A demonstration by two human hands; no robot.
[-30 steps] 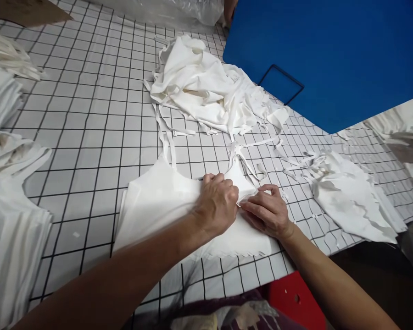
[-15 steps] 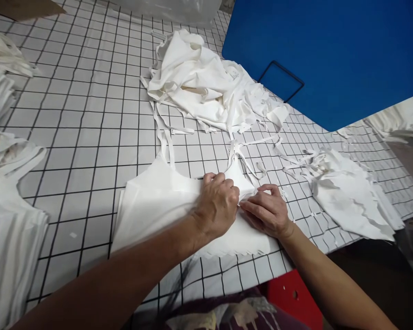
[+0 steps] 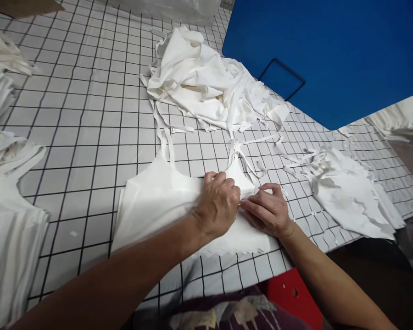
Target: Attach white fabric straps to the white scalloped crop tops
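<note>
Lying flat near the front edge of the gridded table (image 3: 89, 119): a white strappy garment (image 3: 158, 201), straps running away toward the far side. Pressed onto its right upper corner, left hand (image 3: 218, 204), fingers curled and pinching a fold of the cloth. Just beside it, touching fingertip to knuckle, right hand (image 3: 268, 211), fingers bent and gripping the same fold. Beyond the straps, a crumpled heap of white garments (image 3: 206, 87). Off to the right, a smaller rumpled pile (image 3: 344, 197). At the left edge, stacked white pieces (image 3: 10, 229). Farther back on the right, a blue board (image 3: 330, 50).
</note>
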